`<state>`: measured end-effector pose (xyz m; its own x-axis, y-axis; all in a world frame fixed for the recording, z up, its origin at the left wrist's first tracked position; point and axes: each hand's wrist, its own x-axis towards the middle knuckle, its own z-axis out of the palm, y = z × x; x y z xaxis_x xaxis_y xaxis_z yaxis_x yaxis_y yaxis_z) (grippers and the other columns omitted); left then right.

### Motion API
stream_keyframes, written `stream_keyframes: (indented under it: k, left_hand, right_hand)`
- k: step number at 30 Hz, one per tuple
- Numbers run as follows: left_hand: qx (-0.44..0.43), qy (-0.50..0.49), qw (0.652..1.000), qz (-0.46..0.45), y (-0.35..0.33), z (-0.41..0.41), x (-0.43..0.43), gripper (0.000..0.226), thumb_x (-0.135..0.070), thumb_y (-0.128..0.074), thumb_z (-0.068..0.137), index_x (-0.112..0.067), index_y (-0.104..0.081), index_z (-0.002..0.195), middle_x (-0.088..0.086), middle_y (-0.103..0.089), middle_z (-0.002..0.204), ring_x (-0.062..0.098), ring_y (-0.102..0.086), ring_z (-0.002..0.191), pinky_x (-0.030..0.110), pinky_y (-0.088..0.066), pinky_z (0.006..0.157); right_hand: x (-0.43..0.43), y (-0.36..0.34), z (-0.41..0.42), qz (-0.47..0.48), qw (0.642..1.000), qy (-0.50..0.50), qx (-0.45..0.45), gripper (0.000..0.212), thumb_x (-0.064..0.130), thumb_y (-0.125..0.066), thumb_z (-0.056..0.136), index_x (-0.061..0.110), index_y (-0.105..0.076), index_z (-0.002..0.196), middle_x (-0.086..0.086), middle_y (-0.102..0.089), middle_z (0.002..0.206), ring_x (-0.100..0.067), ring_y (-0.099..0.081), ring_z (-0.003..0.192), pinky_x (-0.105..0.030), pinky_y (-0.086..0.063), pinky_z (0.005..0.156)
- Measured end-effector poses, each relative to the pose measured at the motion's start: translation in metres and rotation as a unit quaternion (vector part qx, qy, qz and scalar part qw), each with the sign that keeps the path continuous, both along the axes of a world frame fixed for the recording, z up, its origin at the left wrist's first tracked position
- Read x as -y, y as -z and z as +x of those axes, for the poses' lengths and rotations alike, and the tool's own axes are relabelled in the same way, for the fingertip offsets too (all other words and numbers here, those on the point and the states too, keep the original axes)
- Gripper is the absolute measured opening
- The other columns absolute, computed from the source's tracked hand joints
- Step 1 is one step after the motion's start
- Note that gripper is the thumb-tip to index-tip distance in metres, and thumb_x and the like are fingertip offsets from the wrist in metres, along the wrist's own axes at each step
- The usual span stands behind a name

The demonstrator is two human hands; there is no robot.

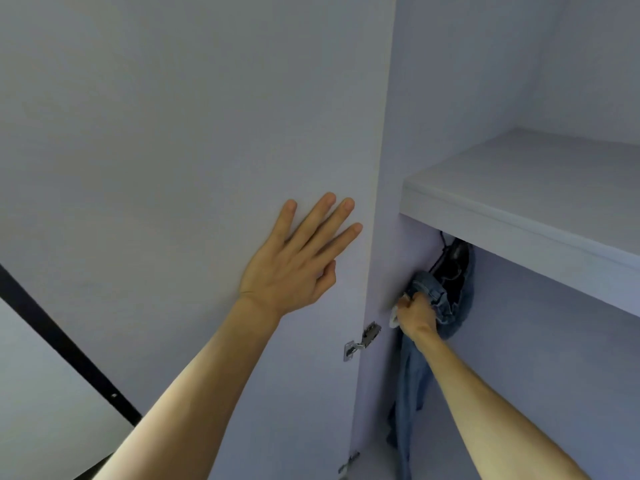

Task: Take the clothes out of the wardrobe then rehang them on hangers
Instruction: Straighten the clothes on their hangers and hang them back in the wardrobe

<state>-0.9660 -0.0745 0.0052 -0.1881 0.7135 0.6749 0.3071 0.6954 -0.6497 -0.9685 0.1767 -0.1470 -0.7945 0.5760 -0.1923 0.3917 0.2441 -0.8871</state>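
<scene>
The left grip (294,268) lies wide and flat against the inside of the open wardrobe door (173,133), fingers straight, above a metal hinge (363,339). The right grip (415,315) is closed round the waistband of blue jeans (410,393), which hang beneath the wardrobe shelf (519,188) against the left side wall, a black hanger (453,258) showing just above.

The light here is soft, even and rather cool, giving the pale wardrobe door (173,133) a bluish-lilac cast with no glare. The left hand (294,258) throws only a faint, blurred shadow beside its fingers. Under the shelf (519,188) it turns dim, and the jeans (433,296) lose detail in near-black at their top. Straight edges lean and bow towards the corners. Everything looks slightly soft and smeared.
</scene>
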Motion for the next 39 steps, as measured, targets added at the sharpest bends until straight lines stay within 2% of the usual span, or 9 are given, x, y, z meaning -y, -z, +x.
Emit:
stream_keyframes:
  k: [4,8,12,18,21,27,30,35,39]
  left_hand:
    - [-0.008,-0.003,1.0,0.002,0.004,-0.003,-0.002,0.065,-0.038,-0.039,0.098,-0.025,-0.021,0.159,0.004,-0.02,0.166,0.026,-0.02,0.152,0.056,-0.008,0.122]
    - [-0.001,-0.017,1.0,-0.009,0.002,-0.004,-0.001,0.065,-0.039,-0.036,0.098,-0.026,-0.018,0.159,0.003,-0.018,0.166,0.026,-0.018,0.153,0.056,-0.004,0.122]
    - [-0.001,-0.02,1.0,-0.003,0.001,-0.002,-0.001,0.065,-0.038,-0.036,0.098,-0.026,-0.018,0.16,0.003,-0.019,0.166,0.026,-0.018,0.152,0.056,-0.004,0.122]
    - [-0.012,-0.016,1.0,0.005,0.003,-0.003,-0.001,0.066,-0.039,-0.039,0.098,-0.026,-0.019,0.159,0.005,-0.02,0.166,0.027,-0.019,0.152,0.057,-0.009,0.121]
    - [-0.017,-0.022,1.0,0.001,0.004,-0.003,-0.001,0.067,-0.039,-0.04,0.097,-0.026,-0.02,0.159,0.004,-0.019,0.166,0.027,-0.019,0.152,0.057,-0.009,0.121]
    - [-0.016,-0.024,1.0,0.0,0.002,-0.005,-0.001,0.067,-0.039,-0.041,0.096,-0.027,-0.021,0.159,0.003,-0.021,0.165,0.026,-0.021,0.152,0.057,-0.007,0.122]
    - [-0.021,-0.025,0.999,-0.004,0.003,-0.005,0.0,0.066,-0.039,-0.039,0.097,-0.027,-0.02,0.159,0.003,-0.021,0.165,0.026,-0.021,0.152,0.057,-0.007,0.122]
    - [-0.023,-0.02,1.0,0.005,0.004,-0.006,0.0,0.065,-0.039,-0.039,0.097,-0.027,-0.022,0.159,0.003,-0.023,0.165,0.026,-0.023,0.151,0.057,-0.009,0.121]
    - [-0.01,-0.029,1.0,-0.003,0.003,-0.004,-0.002,0.065,-0.038,-0.039,0.097,-0.027,-0.022,0.159,0.003,-0.023,0.165,0.026,-0.024,0.151,0.057,-0.013,0.12]
  right_hand:
    - [0.013,0.055,0.01,-0.06,0.993,0.098,-0.014,0.029,0.009,-0.038,0.101,-0.008,-0.046,0.123,-0.026,-0.062,0.107,-0.04,-0.06,0.1,-0.037,-0.045,0.083]
    - [0.017,0.065,0.01,-0.116,0.991,0.017,-0.058,0.012,0.009,-0.042,0.1,0.004,-0.051,0.106,-0.017,-0.06,0.075,-0.029,-0.057,0.075,-0.037,-0.045,0.076]
    - [0.016,0.051,0.014,-0.089,0.989,-0.022,-0.115,0.026,0.019,-0.047,0.103,-0.006,-0.053,0.105,-0.027,-0.064,0.087,-0.037,-0.062,0.083,-0.045,-0.051,0.082]
    - [0.002,-0.007,-0.003,-0.071,0.977,-0.002,-0.2,0.014,0.024,-0.05,0.103,0.011,-0.046,0.104,-0.007,-0.06,0.093,-0.017,-0.057,0.084,-0.029,-0.044,0.081]
    - [-0.015,-0.037,-0.025,-0.051,0.974,0.021,-0.218,0.012,0.018,-0.048,0.101,0.008,-0.048,0.107,-0.008,-0.061,0.086,-0.021,-0.057,0.082,-0.022,-0.045,0.077]
    - [-0.034,-0.028,-0.052,-0.027,0.99,0.025,-0.134,0.027,0.014,-0.043,0.1,-0.004,-0.05,0.12,-0.019,-0.064,0.102,-0.033,-0.061,0.092,-0.041,-0.051,0.084]
    - [-0.031,-0.023,-0.051,-0.026,0.991,0.033,-0.129,0.031,0.016,-0.043,0.101,-0.002,-0.046,0.127,-0.013,-0.061,0.101,-0.03,-0.058,0.095,-0.031,-0.046,0.075]
    - [-0.025,-0.013,-0.045,0.094,0.993,0.027,-0.063,0.039,0.017,-0.046,0.099,-0.003,-0.042,0.132,-0.025,-0.038,0.144,-0.036,-0.049,0.115,-0.039,-0.042,0.092]
    - [-0.02,-0.022,-0.057,0.135,0.991,0.014,-0.019,0.036,0.002,-0.041,0.096,-0.015,-0.039,0.127,-0.035,-0.035,0.141,-0.044,-0.042,0.122,-0.038,-0.035,0.099]
